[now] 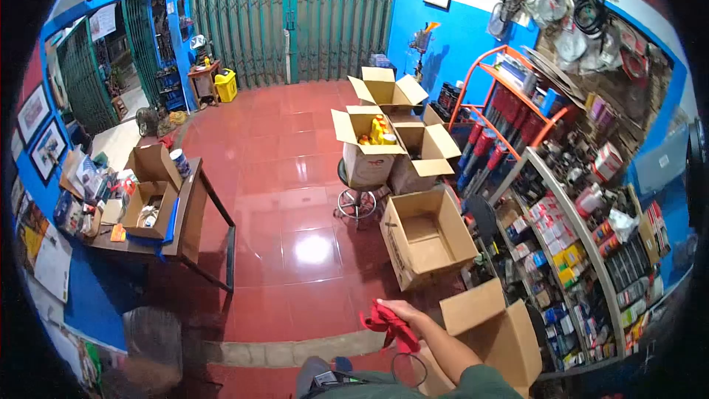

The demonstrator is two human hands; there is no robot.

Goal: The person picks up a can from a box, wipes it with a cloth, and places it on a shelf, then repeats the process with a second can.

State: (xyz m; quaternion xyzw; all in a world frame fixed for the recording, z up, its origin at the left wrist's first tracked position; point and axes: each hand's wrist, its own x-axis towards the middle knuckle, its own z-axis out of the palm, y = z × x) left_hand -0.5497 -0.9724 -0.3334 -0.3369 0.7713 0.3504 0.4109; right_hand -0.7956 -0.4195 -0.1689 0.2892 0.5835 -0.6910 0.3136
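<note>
One outstretched right hand [399, 310] around red cloth [391, 327].

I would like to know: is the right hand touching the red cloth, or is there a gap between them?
Touching. The head view shows the right hand gripping the red cloth, which is bunched against it without visible gap.

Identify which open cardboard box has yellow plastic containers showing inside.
The pale cardboard box standing on the round, metal-based stool. Yellow plastic containers show inside it; no other open box shows any.
</note>
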